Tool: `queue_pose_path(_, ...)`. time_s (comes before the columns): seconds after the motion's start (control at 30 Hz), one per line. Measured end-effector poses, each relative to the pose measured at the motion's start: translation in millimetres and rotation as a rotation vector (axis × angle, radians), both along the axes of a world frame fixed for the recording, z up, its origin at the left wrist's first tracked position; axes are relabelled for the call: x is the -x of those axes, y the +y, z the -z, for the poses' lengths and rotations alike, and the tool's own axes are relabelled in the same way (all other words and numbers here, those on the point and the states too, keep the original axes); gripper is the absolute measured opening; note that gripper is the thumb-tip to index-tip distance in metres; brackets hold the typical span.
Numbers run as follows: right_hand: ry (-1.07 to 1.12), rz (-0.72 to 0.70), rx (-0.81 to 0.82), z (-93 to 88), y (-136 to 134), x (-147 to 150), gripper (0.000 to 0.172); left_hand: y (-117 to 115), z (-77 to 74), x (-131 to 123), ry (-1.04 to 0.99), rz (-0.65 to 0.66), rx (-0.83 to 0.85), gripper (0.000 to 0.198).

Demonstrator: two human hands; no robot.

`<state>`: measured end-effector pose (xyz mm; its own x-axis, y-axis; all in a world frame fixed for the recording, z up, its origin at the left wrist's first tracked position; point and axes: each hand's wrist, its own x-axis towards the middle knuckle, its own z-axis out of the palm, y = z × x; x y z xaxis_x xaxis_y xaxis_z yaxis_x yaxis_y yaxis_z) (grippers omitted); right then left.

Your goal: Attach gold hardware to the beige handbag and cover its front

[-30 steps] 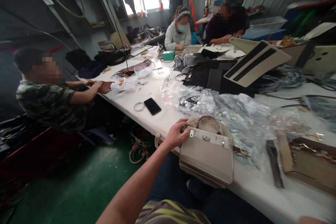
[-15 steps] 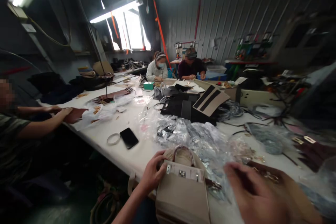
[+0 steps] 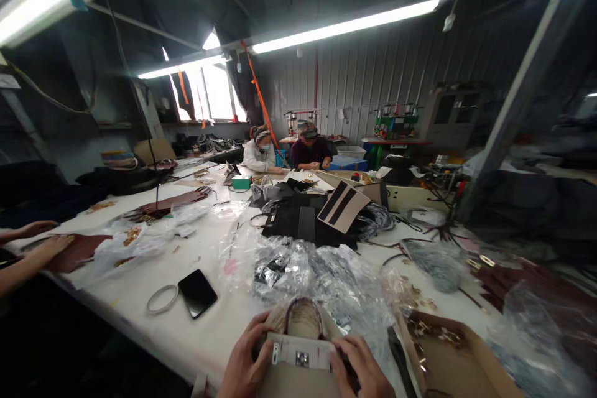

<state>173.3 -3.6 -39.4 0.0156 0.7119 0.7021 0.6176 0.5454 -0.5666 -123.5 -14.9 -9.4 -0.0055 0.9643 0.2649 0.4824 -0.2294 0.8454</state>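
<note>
A beige handbag (image 3: 296, 382) stands at the table's near edge, its brown-edged top handle (image 3: 305, 309) upright. My left hand (image 3: 248, 357) grips the left end of its flap, thumb in front and fingers over the top. At the flap's right end my right hand (image 3: 361, 368) closes on the edge in the same way. Between them a square metal clasp (image 3: 302, 359) shows on the flap, with a small slotted metal plate (image 3: 275, 353) by my left thumb. The bag's lower part is cut off by the frame.
To the right sits a cardboard box (image 3: 448, 373) with gold hardware, a dark strip-like object (image 3: 400, 357) beside it. Crumpled clear plastic (image 3: 317, 267) lies beyond the bag. A phone (image 3: 198, 293) and a roll of tape (image 3: 162, 300) are left. A co-worker's hands (image 3: 51, 249) hold brown leather.
My right hand has come from above the box on the right to the flap's right end. My left hand stays on the bag. The view has turned right and up.
</note>
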Motion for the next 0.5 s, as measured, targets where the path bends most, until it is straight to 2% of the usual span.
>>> queue_pose_path(0.2, -0.101, -0.009, 0.024, -15.3, -14.9, -3.8, 0.022, -7.9, -13.0, -4.7, -0.036, 0.045, -0.027, 0.029)
queue_pose_path(0.5, -0.126, -0.036, 0.067, -14.8, -17.3, -4.8, 0.020, -9.0, -6.9, -0.9, -0.071, 0.054, -0.024, 0.024)
